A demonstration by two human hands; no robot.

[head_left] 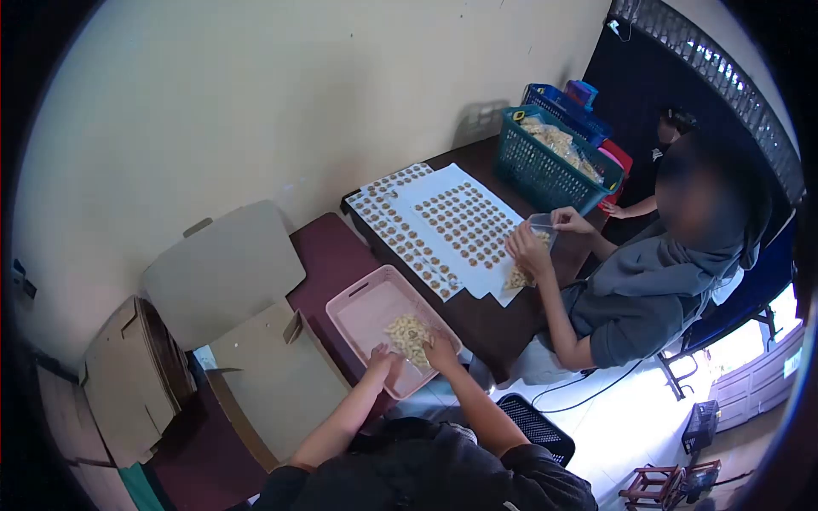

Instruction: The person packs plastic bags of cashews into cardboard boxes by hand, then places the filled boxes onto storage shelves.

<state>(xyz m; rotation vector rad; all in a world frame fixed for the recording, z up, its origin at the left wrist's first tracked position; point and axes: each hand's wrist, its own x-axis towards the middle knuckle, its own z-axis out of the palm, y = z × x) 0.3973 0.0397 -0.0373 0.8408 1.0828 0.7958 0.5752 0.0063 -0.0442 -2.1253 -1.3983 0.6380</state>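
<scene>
A pink plastic tray rests on the dark table in front of me, with a heap of small pale pieces inside it. My left hand lies on the tray's near edge, fingers curled, beside the heap. My right hand reaches into the heap from the right and touches the pieces. Whether either hand holds any pieces is too small to tell.
A co-worker in grey sits at the right, hands at a clear bag over white sticker sheets. A teal basket of pale packets and a blue basket stand behind. Open cardboard boxes sit at my left.
</scene>
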